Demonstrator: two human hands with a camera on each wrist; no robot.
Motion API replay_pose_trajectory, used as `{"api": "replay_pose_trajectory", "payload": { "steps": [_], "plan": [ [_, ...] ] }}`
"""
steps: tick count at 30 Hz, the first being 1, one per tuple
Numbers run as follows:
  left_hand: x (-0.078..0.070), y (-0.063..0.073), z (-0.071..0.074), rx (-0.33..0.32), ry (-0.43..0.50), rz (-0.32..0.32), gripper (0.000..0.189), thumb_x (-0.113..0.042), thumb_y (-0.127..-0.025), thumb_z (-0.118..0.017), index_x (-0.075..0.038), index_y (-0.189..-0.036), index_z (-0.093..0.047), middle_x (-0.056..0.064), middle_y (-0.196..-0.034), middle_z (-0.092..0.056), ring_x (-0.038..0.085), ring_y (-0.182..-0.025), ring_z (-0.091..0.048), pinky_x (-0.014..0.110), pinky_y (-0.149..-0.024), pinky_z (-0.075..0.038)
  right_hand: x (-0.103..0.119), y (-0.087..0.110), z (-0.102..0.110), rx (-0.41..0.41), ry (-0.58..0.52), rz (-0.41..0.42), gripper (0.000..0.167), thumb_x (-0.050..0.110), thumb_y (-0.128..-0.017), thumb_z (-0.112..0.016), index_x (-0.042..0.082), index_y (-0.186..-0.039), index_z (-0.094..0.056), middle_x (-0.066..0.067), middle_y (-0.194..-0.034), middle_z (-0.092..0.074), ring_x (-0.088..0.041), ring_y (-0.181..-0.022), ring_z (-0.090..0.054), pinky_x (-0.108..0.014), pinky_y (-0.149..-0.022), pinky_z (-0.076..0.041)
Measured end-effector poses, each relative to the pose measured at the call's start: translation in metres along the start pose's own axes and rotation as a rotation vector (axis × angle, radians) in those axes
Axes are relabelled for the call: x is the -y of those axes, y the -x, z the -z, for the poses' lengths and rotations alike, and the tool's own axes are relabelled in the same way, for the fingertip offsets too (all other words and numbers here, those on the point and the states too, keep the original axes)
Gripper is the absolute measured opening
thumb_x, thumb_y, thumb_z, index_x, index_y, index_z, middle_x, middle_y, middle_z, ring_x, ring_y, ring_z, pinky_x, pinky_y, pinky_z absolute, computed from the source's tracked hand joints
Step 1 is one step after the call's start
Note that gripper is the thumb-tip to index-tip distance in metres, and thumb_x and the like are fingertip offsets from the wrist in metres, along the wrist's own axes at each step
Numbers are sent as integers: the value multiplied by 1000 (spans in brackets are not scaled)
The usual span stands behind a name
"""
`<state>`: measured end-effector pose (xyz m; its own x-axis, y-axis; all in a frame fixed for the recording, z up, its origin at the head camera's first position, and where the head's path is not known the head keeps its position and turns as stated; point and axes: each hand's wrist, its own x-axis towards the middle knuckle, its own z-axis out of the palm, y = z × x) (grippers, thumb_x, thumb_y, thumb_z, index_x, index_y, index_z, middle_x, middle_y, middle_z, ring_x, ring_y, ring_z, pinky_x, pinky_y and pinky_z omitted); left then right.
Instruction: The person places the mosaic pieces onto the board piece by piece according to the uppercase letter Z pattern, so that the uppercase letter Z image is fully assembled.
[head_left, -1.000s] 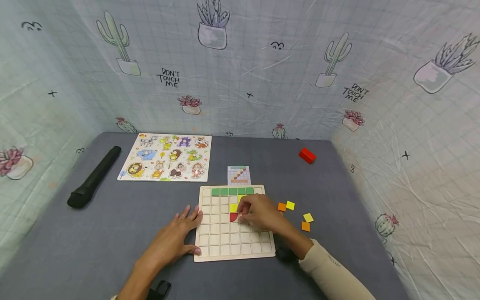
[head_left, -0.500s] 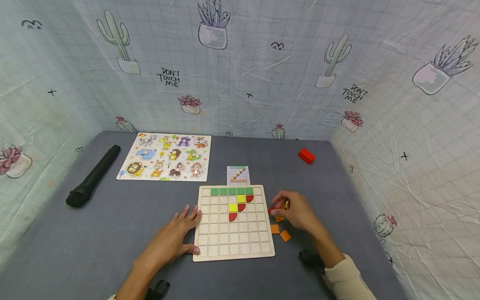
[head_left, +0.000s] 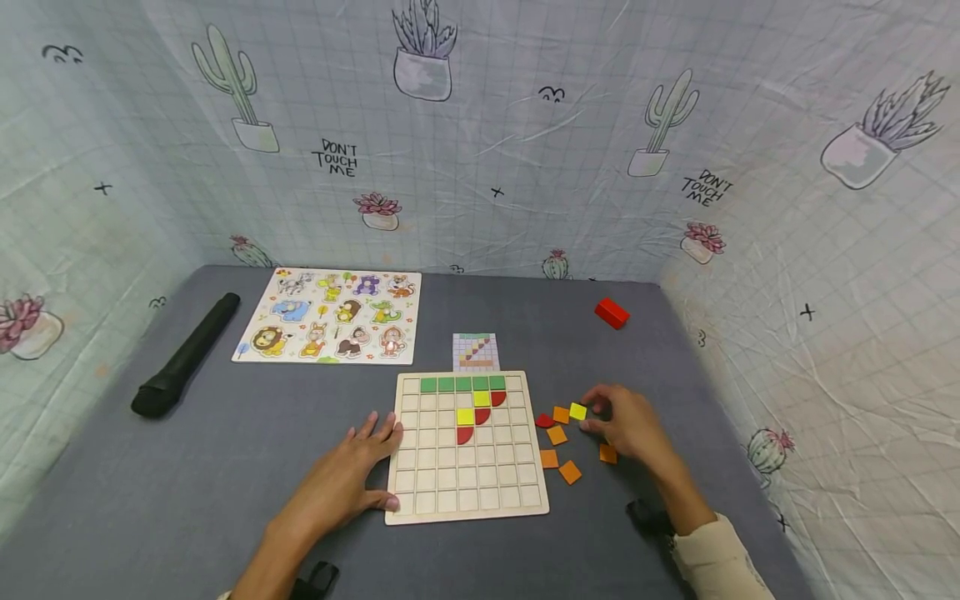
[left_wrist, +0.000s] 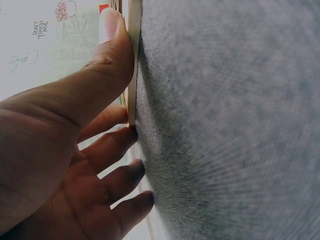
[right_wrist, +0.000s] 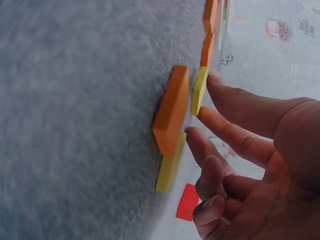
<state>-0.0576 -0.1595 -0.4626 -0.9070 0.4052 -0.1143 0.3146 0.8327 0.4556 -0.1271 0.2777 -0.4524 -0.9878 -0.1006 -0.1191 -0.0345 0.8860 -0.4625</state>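
Note:
My left hand [head_left: 352, 471] rests along the left edge of a wooden grid board [head_left: 480, 477], fingers spread and thumb on its near rim; the left wrist view shows the thumb [left_wrist: 112, 55] over that rim. A row of green squares [head_left: 462, 384] fills part of the board's top row, with two yellow squares [head_left: 465, 417] and several red quarter-round pieces [head_left: 465, 435] stepping down below it. Right of the board, my right hand [head_left: 628, 423] pinches a yellow square tile [head_left: 577, 412] low at the table, thumb and index finger at its edges.
Several loose orange squares [head_left: 557, 435] and a red piece [head_left: 544, 421] lie beside the board. A small pattern card [head_left: 476, 352] touches its far edge. Behind stand an animal picture board [head_left: 330, 321], a black microphone [head_left: 187, 354] and a red block [head_left: 612, 313].
My right hand has left the board, set down a red piece by the orange squares, then moved right to the yellow tile. The left hand has stayed put.

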Motion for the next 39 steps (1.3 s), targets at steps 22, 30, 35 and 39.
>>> {"api": "replay_pose_trajectory", "payload": {
  "steps": [22,30,35,39],
  "plan": [
    [1,0,-1,-8,8,-14,105,-37,-72,-95,-4,-160,-48,18,-170,-38,45,-160,-30,66,-126,-32,22,-3,-7,-59,-83,139,11,17,-94,-82,16,-103,-77,5,-75,-64,-12,-64,-54,-27,-59,-46],
    [2,-1,-2,-5,10,-10,105,-37,-72,-95,-4,-160,-48,18,-170,-38,45,-160,-29,66,-126,-32,50,-3,-12,-27,-136,158,12,16,-92,-85,21,-98,-75,8,-81,-68,-12,-67,-57,-26,-58,-47],
    [2,-1,-2,-11,11,-16,105,-36,-71,-95,-4,-159,-48,18,-169,-39,45,-160,-30,66,-126,-33,72,-6,-22,1,-181,169,15,16,-89,-87,20,-92,-73,7,-77,-64,-12,-65,-55,-25,-56,-45],
    [3,0,-3,-16,13,-20,105,-36,-71,-95,-3,-159,-48,18,-169,-39,45,-160,-29,66,-126,-33,89,-9,-33,17,-203,199,17,16,-87,-89,21,-88,-73,8,-75,-62,-12,-63,-54,-25,-55,-43]
  ]
}}
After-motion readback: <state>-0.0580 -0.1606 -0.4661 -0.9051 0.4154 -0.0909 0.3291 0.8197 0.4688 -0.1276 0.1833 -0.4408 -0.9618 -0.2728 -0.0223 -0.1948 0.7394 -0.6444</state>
